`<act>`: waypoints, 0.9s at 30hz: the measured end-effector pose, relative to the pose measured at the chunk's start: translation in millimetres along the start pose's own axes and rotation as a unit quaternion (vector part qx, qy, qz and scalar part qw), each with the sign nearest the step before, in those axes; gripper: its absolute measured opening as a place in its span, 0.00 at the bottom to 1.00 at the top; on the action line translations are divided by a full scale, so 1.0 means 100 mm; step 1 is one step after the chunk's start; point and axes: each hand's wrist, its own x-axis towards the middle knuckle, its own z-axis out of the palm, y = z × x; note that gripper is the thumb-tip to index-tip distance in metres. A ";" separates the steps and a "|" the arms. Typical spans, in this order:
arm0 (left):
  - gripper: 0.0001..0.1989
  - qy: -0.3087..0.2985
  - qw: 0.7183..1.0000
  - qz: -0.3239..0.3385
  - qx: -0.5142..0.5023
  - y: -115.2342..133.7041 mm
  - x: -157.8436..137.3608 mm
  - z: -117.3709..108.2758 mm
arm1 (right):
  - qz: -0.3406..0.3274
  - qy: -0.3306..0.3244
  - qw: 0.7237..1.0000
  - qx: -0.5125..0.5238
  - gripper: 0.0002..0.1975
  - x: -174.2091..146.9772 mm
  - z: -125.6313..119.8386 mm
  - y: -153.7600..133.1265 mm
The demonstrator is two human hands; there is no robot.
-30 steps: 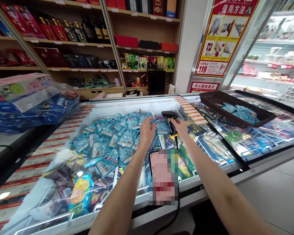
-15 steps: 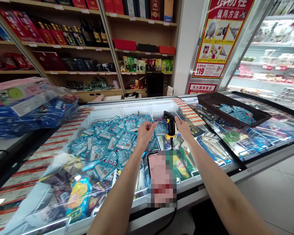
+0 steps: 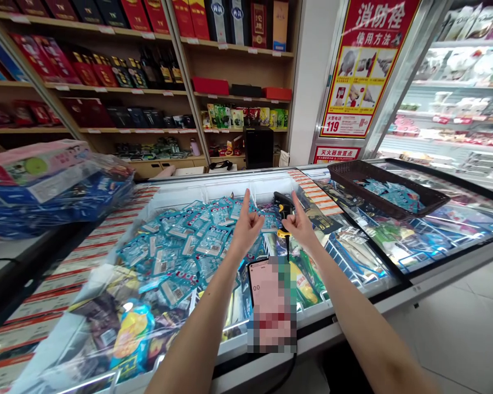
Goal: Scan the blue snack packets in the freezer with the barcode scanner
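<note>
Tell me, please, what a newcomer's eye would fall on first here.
Probably the wide heap of glossy blue plastic packets, left of centre. Next might come the bare left hand and bare right hand, index fingers pointing forward, with the black-and-yellow handheld scanner by the right one. The rectangular red-and-yellow poster, upper right, also stands out.
</note>
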 end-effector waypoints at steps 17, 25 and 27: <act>0.33 -0.117 0.933 -0.158 -0.301 0.22 0.00 -0.19 | 0.175 -0.111 0.951 0.230 0.50 -0.05 -0.09 -0.10; 0.39 -0.148 0.892 -0.243 -0.351 0.23 -0.03 -0.29 | 0.218 -0.223 0.907 0.284 0.43 -0.11 -0.22 -0.16; 0.39 -0.128 0.891 -0.257 -0.352 0.20 -0.02 -0.31 | 0.238 -0.230 0.898 0.289 0.41 -0.09 -0.25 -0.15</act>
